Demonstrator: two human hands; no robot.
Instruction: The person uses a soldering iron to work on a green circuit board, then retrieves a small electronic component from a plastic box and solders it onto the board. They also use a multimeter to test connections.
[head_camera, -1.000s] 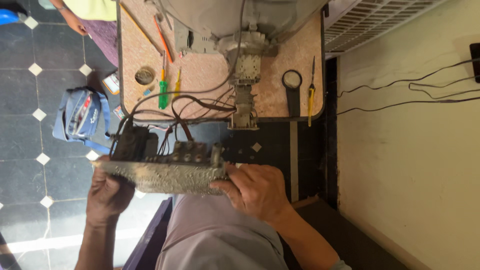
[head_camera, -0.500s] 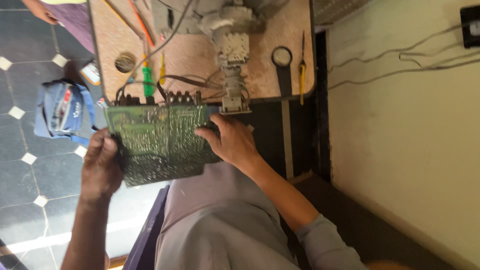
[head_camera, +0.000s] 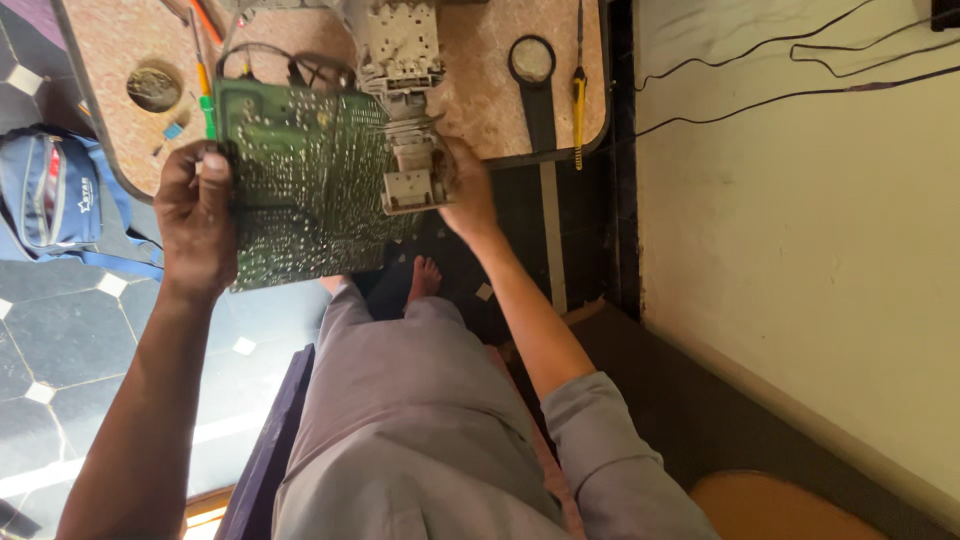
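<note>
Speckled counter (head_camera: 480, 100) beyond both hands: left hand (head_camera: 195, 215) grips the green circuit board (head_camera: 300, 180), right hand (head_camera: 465, 190) clamps its grey metal box (head_camera: 412, 150) side.

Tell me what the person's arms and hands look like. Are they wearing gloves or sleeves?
No gloves. Both hands are bare: the left hand and the right hand. The left arm shows no sleeve at all. The right arm has a grey sleeve pushed up near the elbow. I see no rings or watch.
</note>
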